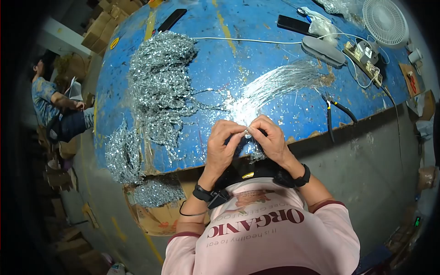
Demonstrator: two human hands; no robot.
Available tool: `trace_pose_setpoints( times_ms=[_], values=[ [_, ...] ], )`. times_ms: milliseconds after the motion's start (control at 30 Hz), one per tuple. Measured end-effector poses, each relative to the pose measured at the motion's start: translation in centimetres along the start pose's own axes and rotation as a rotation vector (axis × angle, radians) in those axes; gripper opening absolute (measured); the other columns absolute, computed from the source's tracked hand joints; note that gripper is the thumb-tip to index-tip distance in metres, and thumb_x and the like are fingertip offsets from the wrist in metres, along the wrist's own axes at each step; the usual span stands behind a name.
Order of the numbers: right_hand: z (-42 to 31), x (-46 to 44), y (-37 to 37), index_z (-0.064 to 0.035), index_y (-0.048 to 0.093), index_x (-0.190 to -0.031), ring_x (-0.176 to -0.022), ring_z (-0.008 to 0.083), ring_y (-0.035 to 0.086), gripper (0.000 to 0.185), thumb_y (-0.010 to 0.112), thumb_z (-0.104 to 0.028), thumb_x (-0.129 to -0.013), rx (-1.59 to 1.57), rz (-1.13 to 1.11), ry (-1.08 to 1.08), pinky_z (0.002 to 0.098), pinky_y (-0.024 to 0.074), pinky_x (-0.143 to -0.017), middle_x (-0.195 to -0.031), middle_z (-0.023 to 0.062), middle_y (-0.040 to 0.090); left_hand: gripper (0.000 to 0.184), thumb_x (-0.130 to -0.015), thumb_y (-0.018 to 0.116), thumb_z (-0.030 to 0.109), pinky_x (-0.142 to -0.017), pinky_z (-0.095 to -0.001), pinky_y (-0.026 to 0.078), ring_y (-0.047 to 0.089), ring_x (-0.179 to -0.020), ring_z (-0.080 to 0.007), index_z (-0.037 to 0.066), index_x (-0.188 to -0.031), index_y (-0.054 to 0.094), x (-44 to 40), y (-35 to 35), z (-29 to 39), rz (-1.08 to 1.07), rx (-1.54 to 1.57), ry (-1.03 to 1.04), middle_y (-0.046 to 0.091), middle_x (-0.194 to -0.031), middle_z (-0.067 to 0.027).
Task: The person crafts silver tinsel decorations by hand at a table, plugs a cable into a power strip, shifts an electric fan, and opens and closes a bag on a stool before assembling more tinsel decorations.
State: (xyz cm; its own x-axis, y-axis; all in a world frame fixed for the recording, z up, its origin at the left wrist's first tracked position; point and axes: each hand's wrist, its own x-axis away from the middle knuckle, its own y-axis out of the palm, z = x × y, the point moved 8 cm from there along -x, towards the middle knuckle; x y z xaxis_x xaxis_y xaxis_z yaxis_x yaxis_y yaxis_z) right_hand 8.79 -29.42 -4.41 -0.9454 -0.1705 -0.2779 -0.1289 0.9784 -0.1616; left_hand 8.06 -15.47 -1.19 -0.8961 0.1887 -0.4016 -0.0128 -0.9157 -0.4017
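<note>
My left hand [224, 142] and my right hand [269, 138] meet at the table's front edge. Thumbs and forefingers of both are pinched together on a small piece of silver tinsel [248, 133], whose exact form is hidden by the fingers and glare. Some silver strands [257, 155] hang below the right hand. Just beyond the fingers fans a bundle of thin silver wires [284, 82], its near end washed out by bright light. To the left lies a large heap of sparkly silver tinsel garland [161, 78]. Pliers [337, 112] with black and yellow handles lie right of my right hand.
On the blue table [215, 59] are a grey case [323, 51], a dark phone [295, 24], another dark flat object [172, 20], a power strip [364, 64] and a white fan [386, 22]. A box of tinsel [158, 193] stands below the edge. A person [59, 101] sits at left.
</note>
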Motion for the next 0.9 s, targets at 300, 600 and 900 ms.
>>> trace_pose_setpoints(
  times_ms=[300,600,900],
  values=[
    [-0.1,0.1,-0.3,-0.0004,0.06,-0.081,-0.073,0.0196,0.052,0.009,0.062,-0.008,-0.083,-0.041,0.074,0.036,0.0291,0.0427,-0.067,-0.078,0.0073,0.056,0.008,-0.087,0.061,0.006,-0.072,-0.0224,0.042,0.052,-0.079,-0.0091,0.0,-0.091,0.06,1.9,1.5,-3.4,0.029,0.37,-0.435,0.055,-0.085,-0.0024],
    [-0.6,0.3,-0.7,-0.0012,0.06,-0.08,-0.075,0.0226,0.054,0.008,0.065,-0.006,-0.08,0.09,0.18,-0.047,0.0314,0.0441,-0.068,-0.078,0.0078,0.057,0.009,-0.088,0.06,0.007,-0.07,-0.0198,0.043,0.052,-0.077,-0.005,-0.001,-0.094,0.06,2.0,1.7,-3.1,0.016,0.465,-0.504,0.056,-0.087,0.0006],
    [-0.7,0.4,-0.3,-0.0005,0.06,-0.08,-0.073,0.0193,0.054,0.007,0.065,-0.006,-0.081,0.052,0.121,-0.051,0.0285,0.0439,-0.066,-0.076,0.0072,0.057,0.007,-0.087,0.061,0.005,-0.069,-0.02,0.043,0.052,-0.077,-0.0048,0.0,-0.091,0.059,2.8,1.9,-3.8,0.063,0.426,-0.52,0.058,-0.087,0.0004]
  ],
)
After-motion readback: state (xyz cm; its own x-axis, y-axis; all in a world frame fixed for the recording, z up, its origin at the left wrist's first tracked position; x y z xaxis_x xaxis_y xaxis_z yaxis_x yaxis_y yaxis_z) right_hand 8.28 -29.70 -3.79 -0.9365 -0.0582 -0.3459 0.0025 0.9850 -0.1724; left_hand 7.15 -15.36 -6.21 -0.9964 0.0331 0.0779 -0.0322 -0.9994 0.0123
